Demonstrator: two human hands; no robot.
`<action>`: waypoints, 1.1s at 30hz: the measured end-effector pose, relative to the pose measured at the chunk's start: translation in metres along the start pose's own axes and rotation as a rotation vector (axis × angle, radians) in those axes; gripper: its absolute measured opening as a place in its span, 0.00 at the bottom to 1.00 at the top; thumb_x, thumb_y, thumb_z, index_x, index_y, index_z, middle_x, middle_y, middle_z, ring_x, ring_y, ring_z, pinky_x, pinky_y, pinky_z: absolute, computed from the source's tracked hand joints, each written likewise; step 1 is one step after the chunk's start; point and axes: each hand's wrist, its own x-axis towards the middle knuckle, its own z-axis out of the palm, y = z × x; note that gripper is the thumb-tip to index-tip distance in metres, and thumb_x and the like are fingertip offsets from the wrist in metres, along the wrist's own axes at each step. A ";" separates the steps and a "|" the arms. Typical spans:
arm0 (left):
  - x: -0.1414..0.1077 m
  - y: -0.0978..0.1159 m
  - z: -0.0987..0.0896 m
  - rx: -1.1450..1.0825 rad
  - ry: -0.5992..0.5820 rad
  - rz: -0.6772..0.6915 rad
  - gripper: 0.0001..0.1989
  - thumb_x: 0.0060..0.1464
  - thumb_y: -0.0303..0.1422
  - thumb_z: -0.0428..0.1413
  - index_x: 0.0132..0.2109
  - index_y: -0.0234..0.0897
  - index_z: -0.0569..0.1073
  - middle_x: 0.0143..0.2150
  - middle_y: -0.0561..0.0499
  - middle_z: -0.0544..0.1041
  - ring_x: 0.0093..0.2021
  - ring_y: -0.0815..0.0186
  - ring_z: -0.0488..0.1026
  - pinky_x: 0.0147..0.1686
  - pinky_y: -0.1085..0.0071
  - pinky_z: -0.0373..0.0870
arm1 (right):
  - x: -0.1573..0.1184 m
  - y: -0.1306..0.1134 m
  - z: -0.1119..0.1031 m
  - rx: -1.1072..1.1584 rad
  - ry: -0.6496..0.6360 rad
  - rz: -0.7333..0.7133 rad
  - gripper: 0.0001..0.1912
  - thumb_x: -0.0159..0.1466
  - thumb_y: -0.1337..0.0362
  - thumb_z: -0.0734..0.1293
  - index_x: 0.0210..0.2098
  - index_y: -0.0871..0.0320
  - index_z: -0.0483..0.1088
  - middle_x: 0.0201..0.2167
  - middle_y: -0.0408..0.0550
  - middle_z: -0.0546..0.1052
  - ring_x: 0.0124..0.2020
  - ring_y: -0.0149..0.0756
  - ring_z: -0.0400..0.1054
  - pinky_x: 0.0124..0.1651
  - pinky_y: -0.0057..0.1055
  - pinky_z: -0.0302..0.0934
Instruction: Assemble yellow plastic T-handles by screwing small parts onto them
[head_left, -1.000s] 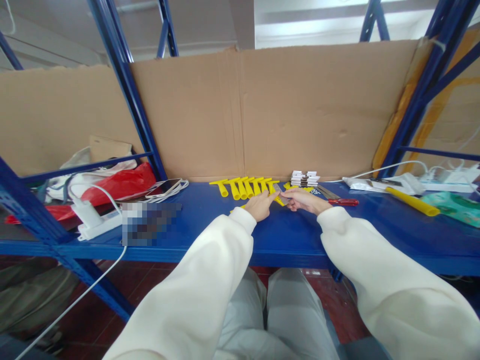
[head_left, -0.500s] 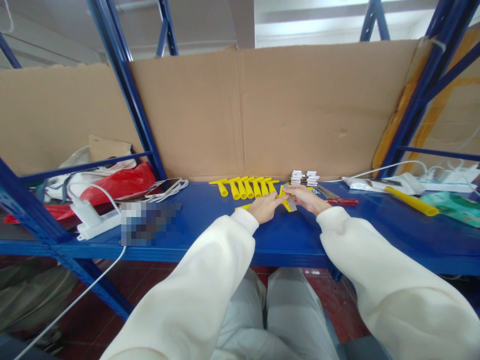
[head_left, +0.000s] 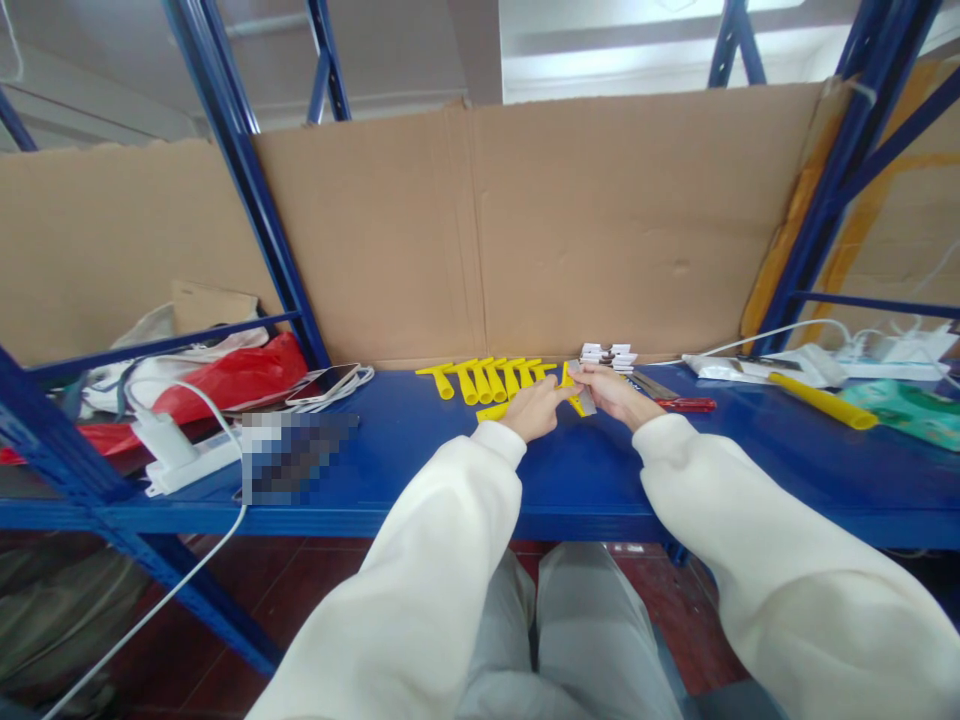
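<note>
My left hand (head_left: pixel 531 408) is closed around the handle of a yellow T-shaped scraper (head_left: pixel 491 412), whose handle end sticks out to the left. Its wide yellow head stands between my two hands. A flat grey metal blade (head_left: pixel 587 403) lies against that head. The fingers of my right hand (head_left: pixel 611 392) pinch the blade from the right; my fingers hide part of where blade and head meet. Just behind, several similar yellow scraper handles (head_left: pixel 495 384) lie in a row. White stacked packs (head_left: pixel 609 356) sit behind my right hand.
A red-handled screwdriver (head_left: pixel 688 404) lies right of my right hand. Farther right are a yellow tube (head_left: pixel 825 402) and a green packet (head_left: pixel 900 412). On the left are a white power strip (head_left: pixel 191 465) and a red bag (head_left: pixel 232 375). Cardboard (head_left: pixel 585 230) stands behind the blue shelf (head_left: pixel 420 440).
The view has shifted slightly. My left hand has moved a little to the right along the yellow handle, showing more of its end. My right hand stays nearly in place with the blade.
</note>
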 end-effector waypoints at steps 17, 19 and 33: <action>0.000 -0.003 0.005 -0.015 -0.024 0.007 0.29 0.68 0.25 0.44 0.72 0.49 0.67 0.55 0.43 0.73 0.54 0.57 0.76 0.54 0.64 0.74 | -0.005 0.001 -0.002 0.022 0.002 0.039 0.20 0.57 0.59 0.80 0.25 0.56 0.65 0.19 0.38 0.71 0.23 0.28 0.66 0.28 0.24 0.62; -0.001 -0.003 0.006 -0.005 -0.024 0.017 0.30 0.68 0.24 0.44 0.72 0.48 0.67 0.54 0.42 0.73 0.54 0.57 0.76 0.54 0.64 0.74 | -0.006 0.002 -0.001 0.024 0.004 0.056 0.18 0.59 0.60 0.79 0.25 0.55 0.66 0.19 0.39 0.71 0.23 0.29 0.67 0.28 0.24 0.63; -0.003 -0.002 0.004 -0.033 -0.028 0.014 0.29 0.68 0.25 0.45 0.72 0.48 0.66 0.55 0.44 0.74 0.56 0.59 0.76 0.56 0.66 0.73 | -0.009 -0.001 -0.003 0.020 0.048 0.052 0.11 0.65 0.67 0.72 0.26 0.58 0.71 0.20 0.42 0.74 0.23 0.29 0.68 0.29 0.24 0.66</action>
